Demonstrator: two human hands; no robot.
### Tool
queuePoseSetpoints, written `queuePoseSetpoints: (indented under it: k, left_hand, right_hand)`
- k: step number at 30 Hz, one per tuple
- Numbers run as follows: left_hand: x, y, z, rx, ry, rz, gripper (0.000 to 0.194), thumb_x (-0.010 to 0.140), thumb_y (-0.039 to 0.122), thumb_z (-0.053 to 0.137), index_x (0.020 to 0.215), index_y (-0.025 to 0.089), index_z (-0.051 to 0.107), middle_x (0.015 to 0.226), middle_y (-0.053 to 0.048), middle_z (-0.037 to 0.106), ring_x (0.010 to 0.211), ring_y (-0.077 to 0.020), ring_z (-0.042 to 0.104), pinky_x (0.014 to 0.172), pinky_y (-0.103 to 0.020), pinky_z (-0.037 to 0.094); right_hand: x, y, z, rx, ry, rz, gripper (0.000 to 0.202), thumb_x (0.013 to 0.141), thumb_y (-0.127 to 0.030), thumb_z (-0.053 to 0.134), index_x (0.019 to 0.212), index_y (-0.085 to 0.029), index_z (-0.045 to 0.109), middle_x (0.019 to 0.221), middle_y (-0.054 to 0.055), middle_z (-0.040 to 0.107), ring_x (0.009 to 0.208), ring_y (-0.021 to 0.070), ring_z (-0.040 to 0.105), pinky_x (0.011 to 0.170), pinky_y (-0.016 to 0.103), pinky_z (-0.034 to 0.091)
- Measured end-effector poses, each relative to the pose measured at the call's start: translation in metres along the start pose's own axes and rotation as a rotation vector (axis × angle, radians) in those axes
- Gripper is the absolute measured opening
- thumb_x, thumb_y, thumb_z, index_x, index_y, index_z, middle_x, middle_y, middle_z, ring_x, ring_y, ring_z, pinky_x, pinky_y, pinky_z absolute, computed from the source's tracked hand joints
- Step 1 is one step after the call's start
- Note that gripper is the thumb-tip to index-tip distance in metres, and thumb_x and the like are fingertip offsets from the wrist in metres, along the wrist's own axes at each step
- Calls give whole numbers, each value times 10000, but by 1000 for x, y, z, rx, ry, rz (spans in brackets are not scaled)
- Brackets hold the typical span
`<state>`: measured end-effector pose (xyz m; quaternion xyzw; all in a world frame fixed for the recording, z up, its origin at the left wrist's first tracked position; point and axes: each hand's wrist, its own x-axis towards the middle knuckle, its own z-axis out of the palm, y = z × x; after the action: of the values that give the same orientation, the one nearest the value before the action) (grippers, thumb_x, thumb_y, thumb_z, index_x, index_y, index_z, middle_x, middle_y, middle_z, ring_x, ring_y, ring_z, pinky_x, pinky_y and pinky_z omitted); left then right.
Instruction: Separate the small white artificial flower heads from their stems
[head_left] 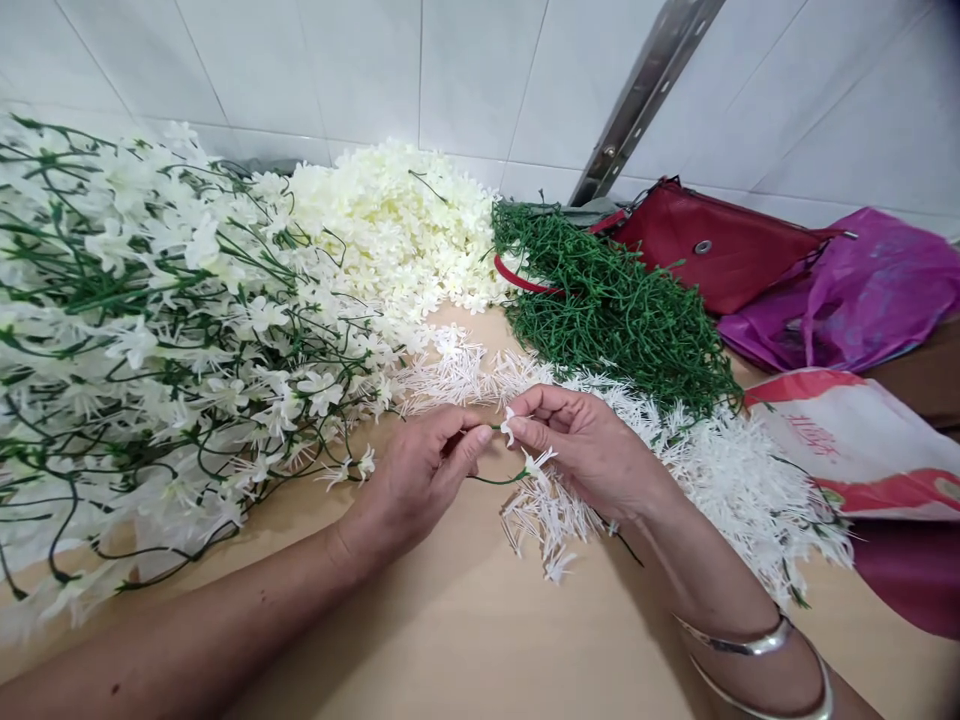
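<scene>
My left hand is closed in a pinch on a thin green artificial flower stem. One branch of it ends in a small white flower below my fingers. Facing it, my right hand pinches a white artificial petal piece at the tip of the stem, between thumb and forefinger. The fingertips of both hands nearly meet. Under and beside my right hand lie loose white stamens. Two silver bangles circle my right wrist.
White flowers on green stems pile up at left. Behind are cream blossoms and a heap of green stems. A red handbag, purple plastic bag and red-and-white bag lie at right. A metal post stands against the tiled wall.
</scene>
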<state>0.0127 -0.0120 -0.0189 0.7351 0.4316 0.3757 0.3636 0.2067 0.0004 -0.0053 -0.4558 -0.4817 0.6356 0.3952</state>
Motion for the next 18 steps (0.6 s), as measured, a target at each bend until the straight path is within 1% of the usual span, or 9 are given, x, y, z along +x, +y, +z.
queuePoseSetpoints:
  k: [2,4,10,15,18]
  left_hand:
    - [1,1,-1,47,-17,55,265,999,220,495,775,175,629,669,14,599,650,-128,547,649,-252,421]
    - [1,0,0,63,-19,79,265,1000,211,487,778,173,626,695,5,603,668,-133,539,652,-252,413]
    - [0,-2,0,43,2,74,215,995,202,512,832,187,652,713,9,602,676,-132,534,661,-240,411]
    - [0,-2,0,53,10,45,251,982,193,525,762,183,645,649,19,557,623,-125,496,607,-237,376]
    - [0,-2,2,39,18,47,242,983,196,522,782,185,656,668,17,592,630,-125,514,621,-239,388]
  right_hand:
    - [0,-1,1,13,-14,-5,345,672,-440,906,777,-193,689,666,-40,635,581,83,527,538,227,385]
    - [0,-2,3,31,-33,1,344,667,-435,910,771,-196,685,664,-33,649,610,99,569,572,241,424]
    - [1,1,6,15,-42,4,332,693,-446,894,786,-200,691,664,-26,667,617,109,584,600,260,445]
    - [2,1,10,12,-27,-12,346,689,-475,888,773,-209,684,654,-30,657,605,115,567,600,273,441]
    - [2,1,12,7,-30,-13,333,691,-458,889,780,-207,688,674,-26,662,637,120,579,620,275,445]
